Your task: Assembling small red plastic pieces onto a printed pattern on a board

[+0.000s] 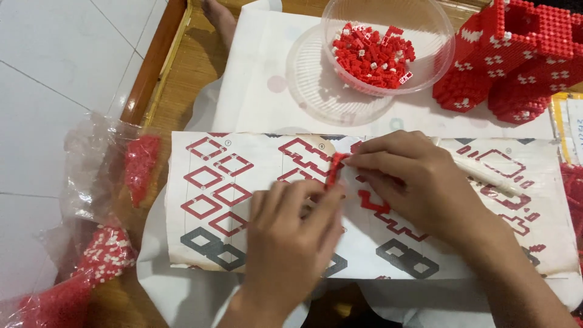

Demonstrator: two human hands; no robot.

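**Small red brick strip held over the instruction sheet: risks at this moment**

I am watching both hands meeting over the instruction sheet [243, 200], my landmark throughout. The left hand [291, 234] is pinching the lower end of a short red brick strip [334, 170] with narrowed fingers; the right hand [413, 182] is closing its fingertips on the upper end. The strip is standing just above the sheet's middle. A white tool [486, 173] is lying under the right hand, on the sheet's right part. Beyond the sheet's top edge, a clear bowl [425, 24] is holding loose red bricks [371, 54], with a built red model [516, 54] to its right. As I judge it, uneven pressing could be snapping the strip apart, scattering pieces across the sheet, and the right wrist could be nudging the tool off.
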